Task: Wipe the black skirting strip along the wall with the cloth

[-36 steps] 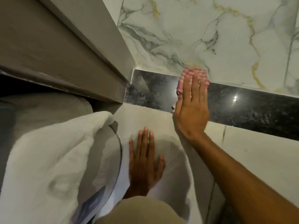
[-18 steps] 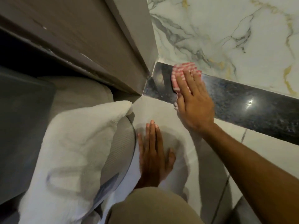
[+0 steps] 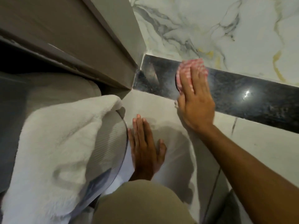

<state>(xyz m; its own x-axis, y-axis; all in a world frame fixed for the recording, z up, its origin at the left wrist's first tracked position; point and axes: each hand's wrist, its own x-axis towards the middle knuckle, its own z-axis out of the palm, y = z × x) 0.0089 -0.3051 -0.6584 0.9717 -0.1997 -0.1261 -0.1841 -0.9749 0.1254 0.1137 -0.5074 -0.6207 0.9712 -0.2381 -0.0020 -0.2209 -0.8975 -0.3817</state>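
The black skirting strip (image 3: 242,96) runs along the foot of the marble wall, from the corner at centre toward the right edge. A pink and white checked cloth (image 3: 186,70) lies flat against the strip, a short way right of the corner. My right hand (image 3: 195,102) presses the cloth onto the strip with flat fingers, covering most of it. My left hand (image 3: 144,147) rests palm down on the pale floor tile, holding nothing, fingers together and thumb out.
A white fluffy mat (image 3: 56,151) with a ribbed grey underside is folded back on the left. A grey door frame (image 3: 100,46) meets the strip at the corner. White marble wall (image 3: 226,29) rises above. My knee (image 3: 142,202) is at bottom centre.
My right hand and the cloth have slid right along the strip, away from the corner. The view has shifted left. My left hand stays planted on the floor.
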